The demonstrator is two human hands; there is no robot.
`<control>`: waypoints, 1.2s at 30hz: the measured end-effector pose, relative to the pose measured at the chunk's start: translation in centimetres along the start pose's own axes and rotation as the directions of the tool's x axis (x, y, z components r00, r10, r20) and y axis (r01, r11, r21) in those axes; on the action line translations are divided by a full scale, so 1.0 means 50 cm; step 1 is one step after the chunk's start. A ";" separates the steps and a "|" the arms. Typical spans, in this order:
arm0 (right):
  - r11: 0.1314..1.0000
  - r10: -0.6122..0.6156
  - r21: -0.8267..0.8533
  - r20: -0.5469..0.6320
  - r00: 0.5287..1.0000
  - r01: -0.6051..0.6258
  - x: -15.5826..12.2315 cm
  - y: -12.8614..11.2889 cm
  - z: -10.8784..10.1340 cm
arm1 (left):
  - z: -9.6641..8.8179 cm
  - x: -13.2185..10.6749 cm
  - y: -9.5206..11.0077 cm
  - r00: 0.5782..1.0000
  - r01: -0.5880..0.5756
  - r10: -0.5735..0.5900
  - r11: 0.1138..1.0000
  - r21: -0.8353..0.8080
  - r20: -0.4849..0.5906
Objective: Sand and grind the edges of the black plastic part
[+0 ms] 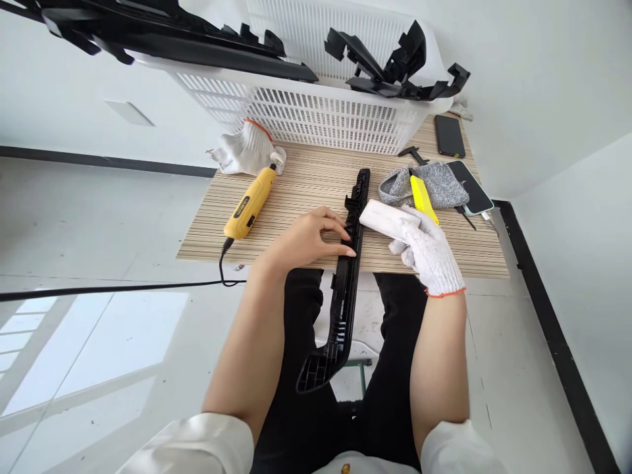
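A long black plastic trim piece point(351, 263) lies across the table's front edge, its wider curved end hanging over my lap. My left hand point(316, 238) is bare; its fingers and thumb grip the trim piece near the edge. In a white knitted glove, my right hand point(427, 249) is closed around a white rectangular block point(384, 218), whose far end is at or beside the trim piece; contact cannot be made out. Just beyond that hand lies a yellow tool handle point(422, 197) on a grey cloth point(442, 184).
A yellow rotary tool point(251, 203) with a black cord lies left, by a white glove point(247, 148). Behind stands a white plastic basket point(326, 118) holding black plastic parts point(395, 66). Two phones, a black one point(449, 136) and a pale-edged one point(471, 187), lie right.
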State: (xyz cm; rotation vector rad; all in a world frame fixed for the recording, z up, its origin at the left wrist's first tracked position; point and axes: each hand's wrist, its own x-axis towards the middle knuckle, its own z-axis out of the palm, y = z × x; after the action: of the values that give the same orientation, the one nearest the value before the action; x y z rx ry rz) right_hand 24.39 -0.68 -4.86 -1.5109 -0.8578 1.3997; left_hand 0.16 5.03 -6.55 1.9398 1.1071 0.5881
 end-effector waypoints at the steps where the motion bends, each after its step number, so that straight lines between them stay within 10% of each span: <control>1: 1.000 -0.001 -0.020 0.007 1.000 0.001 0.000 0.001 0.002 | 0.001 0.000 0.000 1.000 0.010 -0.010 1.000 -0.001 0.000; 11: 0.991 -0.109 -0.061 0.114 0.987 0.116 -0.001 0.018 -0.006 | 0.007 0.002 0.002 1.000 0.019 -0.019 1.000 -0.014 0.015; 36: 0.974 -0.225 -0.011 -0.044 0.973 0.225 0.014 0.020 0.005 | 0.012 0.003 0.009 1.000 -0.010 0.010 1.000 0.016 0.009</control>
State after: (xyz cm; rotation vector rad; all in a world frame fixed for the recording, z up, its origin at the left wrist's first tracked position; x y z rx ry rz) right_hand 24.13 -0.36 -6.06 -1.3971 -0.9734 1.1940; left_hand 0.86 4.77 -6.51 1.9609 1.0998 0.5768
